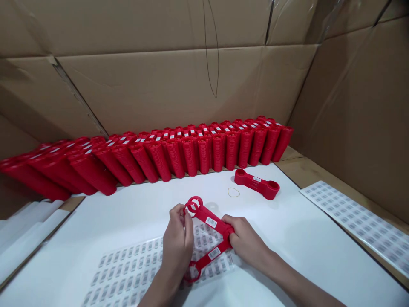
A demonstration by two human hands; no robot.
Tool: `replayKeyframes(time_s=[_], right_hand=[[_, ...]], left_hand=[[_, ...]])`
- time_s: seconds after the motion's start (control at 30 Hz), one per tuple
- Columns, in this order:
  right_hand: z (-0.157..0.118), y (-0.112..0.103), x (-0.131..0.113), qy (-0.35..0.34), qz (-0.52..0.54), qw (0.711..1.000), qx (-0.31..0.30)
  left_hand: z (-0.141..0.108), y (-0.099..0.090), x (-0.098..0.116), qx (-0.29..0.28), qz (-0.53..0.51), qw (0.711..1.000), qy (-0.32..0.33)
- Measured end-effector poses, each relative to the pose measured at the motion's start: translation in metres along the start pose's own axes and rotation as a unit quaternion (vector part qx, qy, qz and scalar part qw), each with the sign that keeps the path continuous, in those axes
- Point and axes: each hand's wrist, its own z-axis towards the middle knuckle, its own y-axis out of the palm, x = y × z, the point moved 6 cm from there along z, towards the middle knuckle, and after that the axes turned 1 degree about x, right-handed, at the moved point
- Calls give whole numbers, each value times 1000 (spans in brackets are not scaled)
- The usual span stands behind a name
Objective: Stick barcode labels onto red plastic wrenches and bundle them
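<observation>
L hand [177, 233]: pinched ring [200, 201] of upper bar [203, 214]
R hand [243, 236]: gripped joint [228, 233] w/ lower bar [203, 261]
Labels [211, 222]: faced up
Rings: prob. needed lining up, R grip firm

Label print [211, 222] illegibly small

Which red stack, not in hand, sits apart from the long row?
The short stack beyond the right hand, beside the thin loop; the row's stacks are taller and packed together.
</observation>
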Motion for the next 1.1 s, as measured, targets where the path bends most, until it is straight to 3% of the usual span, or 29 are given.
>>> replayKeyframes(time_s=[0.23,0.4,0.5,0.87,1.1], right_hand=[[5,-12,4,25,-25,999,32],[6,-13,4,33,-20,999,25],[6,-13,5,34,-34,998,32],[10,-6,16,48,-81,995,21],[9,-4,16,49,-76,996,17]], left_hand=[[2,10,8,-87,60,991,83],[-1,18,7,-141,138,976,86],[-5,23,4,-176,134,971,91],[-15,35,0,-252,149,944,151],[-15,38,-2,-247,122,950,148]])
